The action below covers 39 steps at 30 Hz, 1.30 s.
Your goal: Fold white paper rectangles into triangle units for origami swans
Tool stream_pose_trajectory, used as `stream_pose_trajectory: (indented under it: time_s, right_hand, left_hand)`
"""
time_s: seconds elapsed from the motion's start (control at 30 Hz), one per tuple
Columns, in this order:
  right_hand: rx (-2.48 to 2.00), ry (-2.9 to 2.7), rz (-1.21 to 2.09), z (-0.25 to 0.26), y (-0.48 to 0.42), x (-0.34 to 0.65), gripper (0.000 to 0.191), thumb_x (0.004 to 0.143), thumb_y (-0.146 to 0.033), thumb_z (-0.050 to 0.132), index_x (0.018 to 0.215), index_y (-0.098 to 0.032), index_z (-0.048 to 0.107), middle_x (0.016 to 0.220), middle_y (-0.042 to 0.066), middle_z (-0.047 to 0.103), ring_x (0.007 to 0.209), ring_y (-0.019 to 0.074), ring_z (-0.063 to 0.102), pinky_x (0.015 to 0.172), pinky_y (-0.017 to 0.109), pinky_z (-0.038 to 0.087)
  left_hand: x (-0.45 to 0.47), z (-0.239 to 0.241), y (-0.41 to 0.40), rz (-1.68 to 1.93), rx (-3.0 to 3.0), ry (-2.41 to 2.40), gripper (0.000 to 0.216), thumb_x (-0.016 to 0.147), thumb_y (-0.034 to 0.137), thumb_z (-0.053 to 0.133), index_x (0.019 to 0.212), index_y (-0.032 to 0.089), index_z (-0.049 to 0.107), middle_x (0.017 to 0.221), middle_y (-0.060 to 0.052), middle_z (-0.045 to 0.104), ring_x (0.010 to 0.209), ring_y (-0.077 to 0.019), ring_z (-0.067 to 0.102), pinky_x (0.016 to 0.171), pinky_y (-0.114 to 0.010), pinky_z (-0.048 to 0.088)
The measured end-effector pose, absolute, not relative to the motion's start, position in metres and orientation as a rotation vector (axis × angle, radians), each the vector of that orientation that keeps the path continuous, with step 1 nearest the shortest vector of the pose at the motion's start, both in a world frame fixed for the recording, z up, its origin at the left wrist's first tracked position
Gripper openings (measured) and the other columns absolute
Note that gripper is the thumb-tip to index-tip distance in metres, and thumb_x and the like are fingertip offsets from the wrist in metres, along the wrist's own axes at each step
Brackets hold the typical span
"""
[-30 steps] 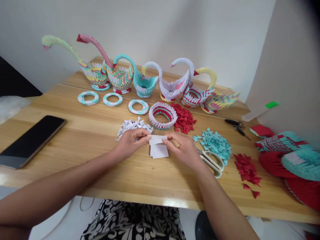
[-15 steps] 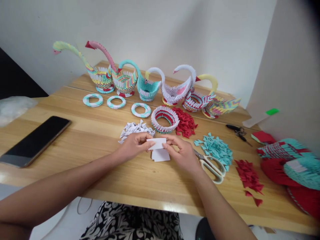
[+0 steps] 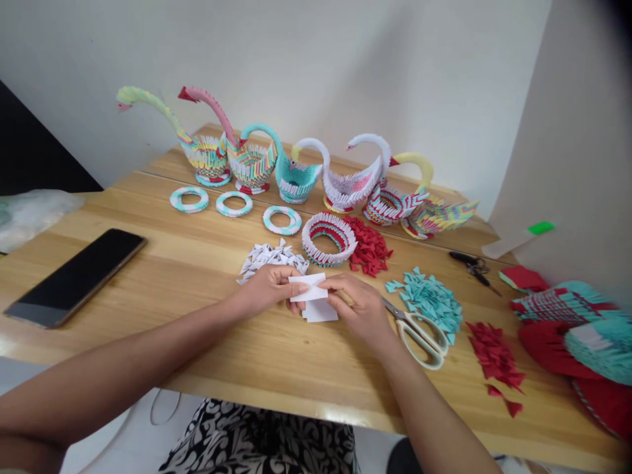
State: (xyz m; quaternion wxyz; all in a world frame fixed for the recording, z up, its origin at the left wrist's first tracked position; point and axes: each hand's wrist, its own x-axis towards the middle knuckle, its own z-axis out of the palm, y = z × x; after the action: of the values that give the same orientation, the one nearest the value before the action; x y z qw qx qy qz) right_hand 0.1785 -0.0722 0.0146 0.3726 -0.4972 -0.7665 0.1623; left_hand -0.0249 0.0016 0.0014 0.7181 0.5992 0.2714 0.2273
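Note:
Between my two hands is a small white paper strip (image 3: 307, 288), held just above the table. My left hand (image 3: 271, 288) pinches its left part, thumb on top and fingers beneath. At the strip's right end, my right hand (image 3: 358, 306) has thumb and fingers closed on it. Below lies a small stack of white paper slips (image 3: 322, 311), partly covered by the strip. Behind my left hand is a pile of white folded paper triangles (image 3: 269, 257). A ring-shaped bowl of white, red and teal folded pieces (image 3: 328, 240) stands just beyond my hands.
Scissors (image 3: 423, 339) lie beside my right hand, near teal pieces (image 3: 432, 299) and red pieces (image 3: 495, 355). Several paper swans (image 3: 299, 181) line the back, with paper rings (image 3: 234, 204) before them. A phone (image 3: 76, 276) lies left; red and teal paper work (image 3: 557, 303) sits right.
The strip has tilted slightly, its right end raised, and my left thumb has slid toward its middle. My right fingers have shifted at the strip's right end. The whole view has moved a little.

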Motion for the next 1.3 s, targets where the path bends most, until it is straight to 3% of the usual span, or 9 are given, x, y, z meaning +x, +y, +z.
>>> stream_pose_trajectory:
  time_s: [0.23,0.37,0.57,0.77,0.93,1.3]
  right_hand:
    - [-1.335,-1.791,0.506,0.016,-0.073,0.175,0.009,0.087,-0.024,0.061,0.081,-0.02,0.067,0.084,0.002,0.07,0.078,0.0167,0.064,0.072,0.027,0.047]
    - [-1.36,-1.69,0.536,0.016,-0.074,0.173,0.011,0.086,-0.025,0.062,0.077,-0.02,0.065,0.081,0.001,0.069,0.074,0.015,0.062,0.069,0.025,0.045]
    - [-1.422,-1.591,0.63,0.01,-0.075,0.171,0.014,0.087,-0.031,0.061,0.081,-0.02,0.066,0.078,-0.001,0.068,0.071,0.0136,0.062,0.066,0.022,0.046]
    - [-1.452,-1.551,0.681,0.005,-0.073,0.172,0.026,0.087,-0.034,0.062,0.111,-0.024,0.066,0.085,0.0,0.071,0.075,0.0152,0.066,0.065,0.022,0.048]
    - [-1.447,-1.605,0.617,0.007,-0.073,0.171,0.018,0.088,-0.033,0.06,0.097,-0.023,0.072,0.091,0.002,0.073,0.077,0.0154,0.067,0.069,0.023,0.05]
    - [-1.445,-1.602,0.614,0.009,-0.073,0.169,0.015,0.087,-0.029,0.061,0.091,-0.022,0.072,0.084,0.001,0.073,0.072,0.0142,0.066,0.066,0.022,0.05]
  left_hand:
    - [-0.025,0.007,-0.006,0.521,1.525,0.536,0.036,0.089,0.046,0.052,0.086,0.012,0.064,0.075,-0.005,0.068,0.066,-0.0124,0.063,0.062,-0.022,0.049]
    - [-0.024,0.012,-0.01,0.607,1.711,0.655,0.037,0.075,0.036,0.071,0.103,0.014,0.062,0.081,-0.002,0.067,0.069,-0.0141,0.06,0.063,-0.023,0.047]
    - [-0.024,0.007,-0.011,0.663,1.919,0.758,0.022,0.082,0.032,0.063,0.094,0.015,0.069,0.084,-0.003,0.07,0.07,-0.0139,0.06,0.06,-0.02,0.043]
    - [-0.024,0.007,-0.01,0.707,1.983,0.776,0.022,0.084,0.032,0.057,0.084,0.014,0.071,0.07,-0.001,0.067,0.059,-0.0102,0.053,0.054,-0.019,0.036]
    - [-0.023,0.008,-0.01,0.729,1.99,0.765,0.025,0.085,0.033,0.056,0.074,0.014,0.068,0.059,0.002,0.061,0.054,-0.0083,0.048,0.051,-0.018,0.033]
    - [-0.024,0.008,-0.011,0.718,1.981,0.76,0.026,0.087,0.031,0.057,0.069,0.014,0.067,0.057,0.003,0.062,0.053,-0.0072,0.051,0.053,-0.016,0.035]
